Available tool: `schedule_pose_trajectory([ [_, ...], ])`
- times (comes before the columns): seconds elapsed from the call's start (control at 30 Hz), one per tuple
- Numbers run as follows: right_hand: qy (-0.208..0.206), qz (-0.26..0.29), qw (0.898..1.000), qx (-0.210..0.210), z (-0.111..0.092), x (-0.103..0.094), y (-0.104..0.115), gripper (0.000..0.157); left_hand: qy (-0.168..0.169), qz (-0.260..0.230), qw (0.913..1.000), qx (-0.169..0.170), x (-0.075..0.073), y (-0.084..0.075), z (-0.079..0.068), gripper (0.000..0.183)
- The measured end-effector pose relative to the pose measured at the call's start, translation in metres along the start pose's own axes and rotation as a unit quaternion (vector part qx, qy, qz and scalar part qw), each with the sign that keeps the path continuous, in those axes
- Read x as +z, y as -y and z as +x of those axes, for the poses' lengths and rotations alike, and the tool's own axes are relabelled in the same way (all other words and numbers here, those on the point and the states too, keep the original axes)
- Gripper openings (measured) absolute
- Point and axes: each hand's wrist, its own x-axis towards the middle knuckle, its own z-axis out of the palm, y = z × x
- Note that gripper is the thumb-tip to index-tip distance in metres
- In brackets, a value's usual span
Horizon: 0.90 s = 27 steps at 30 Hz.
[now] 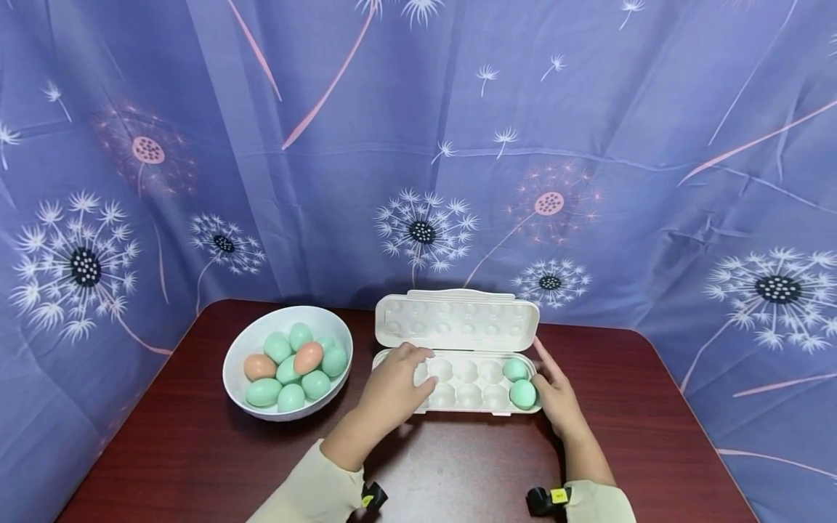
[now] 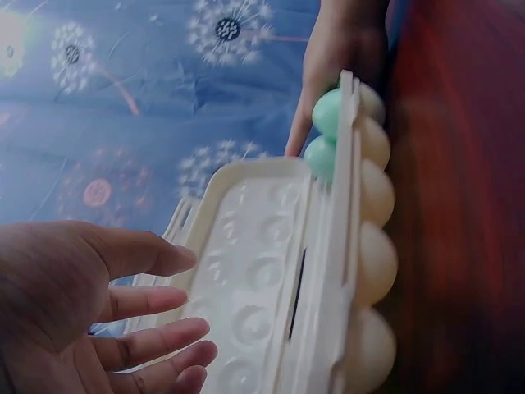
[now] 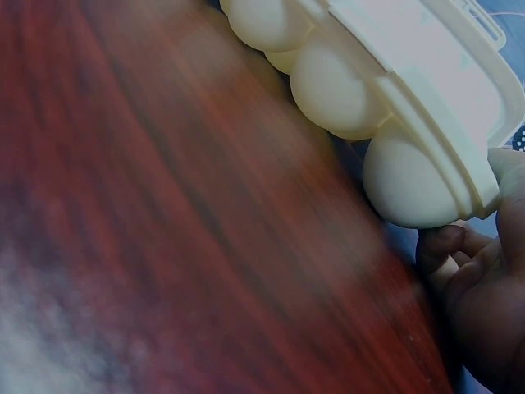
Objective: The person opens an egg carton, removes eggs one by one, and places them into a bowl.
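A cream plastic egg carton point(image 1: 467, 371) sits on the table with its dimpled lid point(image 1: 458, 325) raised at the back. Two pale green eggs, one in front point(image 1: 522, 394) and one behind point(image 1: 515, 369), fill the cups at its right end. My left hand point(image 1: 394, 388) is over the carton's left end, hiding some cups; in the left wrist view its fingers point(image 2: 156, 332) are spread and hold nothing. At the right end my right hand point(image 1: 559, 401) grips the carton, thumb by the rim, with curled fingers point(image 3: 443, 244) low beside the end cup in the right wrist view.
To the left stands a white bowl point(image 1: 237, 386) heaped with several green eggs point(image 1: 264, 392) and two brownish-orange ones point(image 1: 309, 357). Both it and the carton are on a dark red wooden table point(image 1: 451, 472). A blue dandelion-patterned curtain point(image 1: 366, 181) hangs behind.
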Motion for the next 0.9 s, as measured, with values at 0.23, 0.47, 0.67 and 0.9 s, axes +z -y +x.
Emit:
schedule_pose_trajectory([
  [0.23, 0.003, -0.002, 1.000, 0.007, -0.002, -0.002, 0.003, 0.070, 0.027, -0.004, 0.9995, 0.014, 0.025, -0.017, 0.007, 0.037],
  [0.47, 0.000, -0.003, 1.000, 0.001, -0.002, -0.004, 0.002, 0.070, 0.046, 0.009, 0.9982, 0.039, 0.056, -0.035, 0.015, 0.038],
  [0.67, 0.004, 0.007, 1.000, -0.003, -0.002, -0.002, 0.001, 0.070, 0.059, 0.013, 0.9969, 0.050, 0.074, -0.051, 0.019, 0.038],
  [0.9, 0.011, 0.032, 0.999, 0.014, -0.003, -0.001, 0.007, 0.071, 0.089, 0.000, 0.9950, 0.046, 0.092, -0.067, 0.024, 0.042],
])
